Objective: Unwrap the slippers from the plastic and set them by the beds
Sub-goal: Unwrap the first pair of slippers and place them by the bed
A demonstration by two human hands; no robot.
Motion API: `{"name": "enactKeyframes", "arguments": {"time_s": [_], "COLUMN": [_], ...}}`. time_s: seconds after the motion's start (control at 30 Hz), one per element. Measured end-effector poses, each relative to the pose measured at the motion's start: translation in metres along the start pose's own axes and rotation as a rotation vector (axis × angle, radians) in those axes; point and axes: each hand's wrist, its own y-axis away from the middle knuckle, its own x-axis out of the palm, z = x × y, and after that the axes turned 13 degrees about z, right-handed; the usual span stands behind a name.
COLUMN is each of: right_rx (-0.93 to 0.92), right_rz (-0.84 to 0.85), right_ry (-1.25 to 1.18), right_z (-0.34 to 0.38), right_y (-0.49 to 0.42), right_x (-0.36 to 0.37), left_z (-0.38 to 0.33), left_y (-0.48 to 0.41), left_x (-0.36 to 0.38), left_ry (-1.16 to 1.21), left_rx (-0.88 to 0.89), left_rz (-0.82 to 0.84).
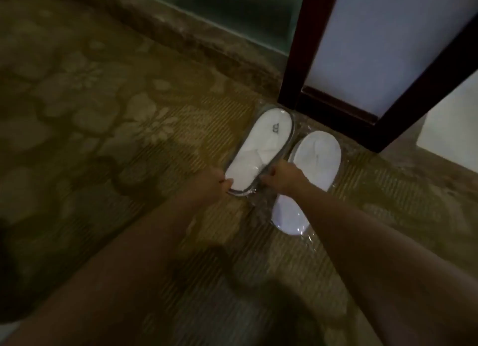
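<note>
A white slipper with a small grey logo (261,149) lies on the patterned carpet, its toe pointing away from me. My left hand (217,181) pinches its near left edge and my right hand (280,175) grips its near right edge. To the right lies another white slipper (311,169) inside clear plastic wrap (261,211), which gleams along its sides and near end. Whether plastic still covers the logo slipper is hard to tell in the dim light.
A dark wooden frame with pale panels (310,74) stands just behind the slippers. A white piece of furniture or bedding (450,128) shows at the right edge. The floral carpet (103,112) spreads left and toward me.
</note>
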Motion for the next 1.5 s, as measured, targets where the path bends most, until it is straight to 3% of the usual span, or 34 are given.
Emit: {"name": "enactKeyframes", "arguments": {"time_s": [0.13,0.3,0.53,0.67,0.77,0.9,1.1,1.3,1.5], "right_rx": [0.071,0.133,0.085,0.013,-0.032,-0.078,-0.151,-0.147,-0.142], "right_rz": [-0.111,-0.082,-0.005,0.064,0.152,0.234,0.114,-0.218,-0.051], "right_ry": [-0.036,0.010,-0.038,-0.247,-0.550,-0.787,-0.799,-0.782,-1.157], "right_z": [0.010,0.017,0.016,0.011,0.009,0.018,0.042,0.057,0.062], "right_y": [-0.018,-0.027,-0.027,-0.021,-0.013,0.005,0.014,0.016,0.021], "right_x": [-0.012,-0.009,0.002,-0.008,-0.017,-0.024,-0.039,-0.048,-0.055], "left_z": [-0.002,-0.003,0.001,0.000,-0.001,-0.001,-0.014,-0.011,0.005], "left_y": [-0.016,-0.036,-0.047,-0.047,-0.039,-0.024,0.002,0.033,0.058], "left_x": [-0.004,-0.010,-0.005,-0.010,-0.022,-0.033,-0.067,-0.100,-0.107], "left_ry": [-0.107,-0.126,0.154,0.526,0.735,0.774,0.859,0.929,0.844], "left_rx": [0.001,-0.032,-0.052,-0.107,-0.235,-0.268,-0.153,-0.011,-0.056], "left_rz": [0.027,0.111,0.211,0.195,0.220,0.262,0.185,0.119,0.254]}}
